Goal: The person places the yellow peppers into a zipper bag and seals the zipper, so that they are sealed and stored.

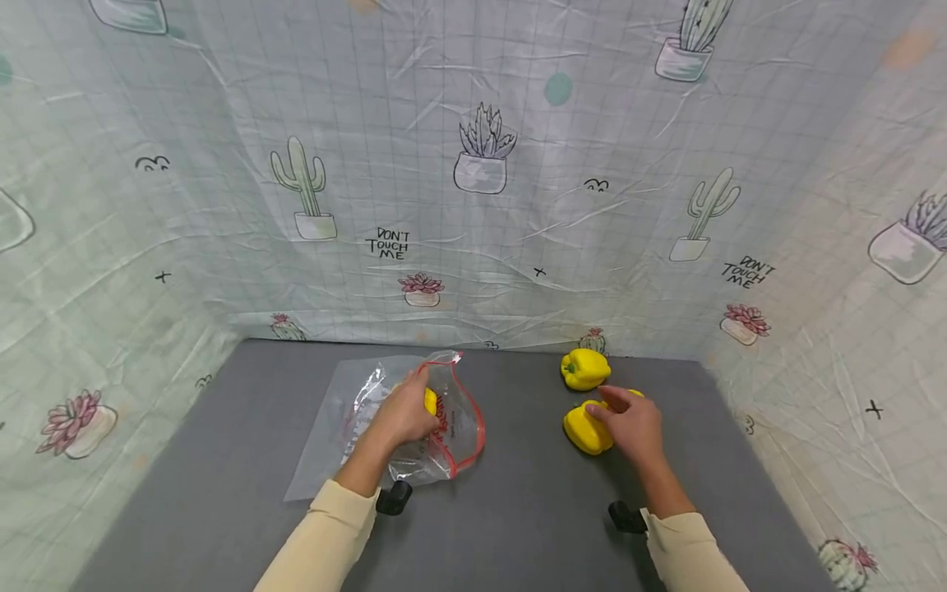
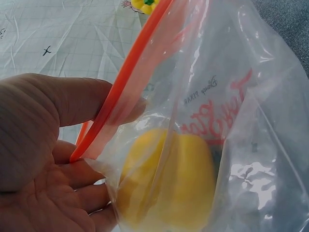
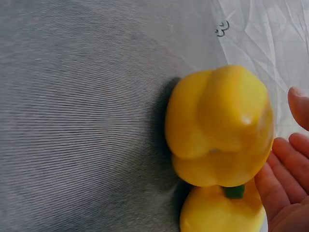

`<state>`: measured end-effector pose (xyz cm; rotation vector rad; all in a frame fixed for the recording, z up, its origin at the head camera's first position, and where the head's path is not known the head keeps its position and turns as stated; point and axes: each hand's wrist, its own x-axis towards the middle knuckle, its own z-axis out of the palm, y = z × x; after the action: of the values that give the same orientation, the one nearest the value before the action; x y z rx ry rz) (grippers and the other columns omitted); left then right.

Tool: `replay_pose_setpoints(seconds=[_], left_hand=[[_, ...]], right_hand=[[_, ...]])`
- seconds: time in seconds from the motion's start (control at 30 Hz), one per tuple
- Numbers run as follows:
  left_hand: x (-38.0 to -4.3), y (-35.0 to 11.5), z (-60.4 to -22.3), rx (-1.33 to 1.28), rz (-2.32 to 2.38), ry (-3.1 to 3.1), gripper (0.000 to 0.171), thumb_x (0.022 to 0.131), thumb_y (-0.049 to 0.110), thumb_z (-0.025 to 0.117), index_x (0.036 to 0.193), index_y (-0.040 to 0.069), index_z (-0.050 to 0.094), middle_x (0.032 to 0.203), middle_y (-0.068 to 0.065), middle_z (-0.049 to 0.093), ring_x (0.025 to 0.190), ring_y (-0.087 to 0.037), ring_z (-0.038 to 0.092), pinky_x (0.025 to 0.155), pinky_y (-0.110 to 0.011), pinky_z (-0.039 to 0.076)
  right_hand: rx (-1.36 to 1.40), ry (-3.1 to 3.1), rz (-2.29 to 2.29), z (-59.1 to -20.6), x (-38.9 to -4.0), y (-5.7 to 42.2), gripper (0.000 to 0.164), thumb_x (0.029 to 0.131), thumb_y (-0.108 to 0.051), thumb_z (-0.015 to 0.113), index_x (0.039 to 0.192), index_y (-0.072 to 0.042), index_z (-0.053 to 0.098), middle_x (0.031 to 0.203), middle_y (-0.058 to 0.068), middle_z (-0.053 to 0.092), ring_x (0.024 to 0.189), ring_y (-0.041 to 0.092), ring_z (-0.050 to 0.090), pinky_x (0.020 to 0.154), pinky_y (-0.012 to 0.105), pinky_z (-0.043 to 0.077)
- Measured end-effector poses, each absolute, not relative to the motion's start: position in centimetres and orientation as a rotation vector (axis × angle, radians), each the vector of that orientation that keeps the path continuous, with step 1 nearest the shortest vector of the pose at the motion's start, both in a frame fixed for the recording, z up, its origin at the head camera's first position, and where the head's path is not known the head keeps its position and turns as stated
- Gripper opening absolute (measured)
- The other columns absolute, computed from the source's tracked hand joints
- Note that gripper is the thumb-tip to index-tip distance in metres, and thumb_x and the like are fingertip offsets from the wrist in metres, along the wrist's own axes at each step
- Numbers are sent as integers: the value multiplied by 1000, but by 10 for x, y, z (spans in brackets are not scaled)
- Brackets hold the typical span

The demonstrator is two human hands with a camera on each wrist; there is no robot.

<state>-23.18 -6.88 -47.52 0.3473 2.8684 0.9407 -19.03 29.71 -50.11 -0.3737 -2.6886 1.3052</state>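
Note:
A clear plastic zip bag (image 1: 466, 386) with a red-orange edge lies on the table at the left. My left hand (image 1: 409, 411) is at its mouth, holding the edge (image 2: 126, 72) with the thumb reaching behind the strip. Inside the bag, a yellow bell pepper (image 2: 166, 179) shows through the plastic, beside those fingers. Over on the right, my right hand (image 1: 635, 423) hovers beside a yellow bell pepper (image 1: 588, 427), fingers loosely extended and thumb apart (image 3: 289, 179). Another bell pepper (image 1: 635, 393) is mostly hidden behind that hand. A further bell pepper (image 1: 585, 369) lies farther back.
The grey table (image 1: 518, 510) meets a hanging cloth (image 1: 547, 230) printed with cacti along its back and sides. A black wrist mount (image 1: 394, 498) sits by the left sleeve, another mount (image 1: 627, 518) by the right.

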Motion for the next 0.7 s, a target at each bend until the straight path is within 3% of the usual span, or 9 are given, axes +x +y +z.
replay_pose_setpoints(seconds=[0.23,0.7], left_hand=[[-232,-69,-475,336,944,2862,95,73,4,78,157,-8,34,159,-30,44,154,-48,35,118,-58,42],[-233,-66,-475,332,927,2875,92,74,4,79,155,-8,37,156,-27,50,154,-47,35,115,-57,44]], right_hand=[[-412,-2709,1278,-507,-175,297,58,95,-26,76,143,2,60,144,25,62,135,42,60,110,54,51],[-411,-2732,1035,-522,-168,288,62,91,-31,80,139,3,62,136,27,67,123,44,63,106,59,51]])
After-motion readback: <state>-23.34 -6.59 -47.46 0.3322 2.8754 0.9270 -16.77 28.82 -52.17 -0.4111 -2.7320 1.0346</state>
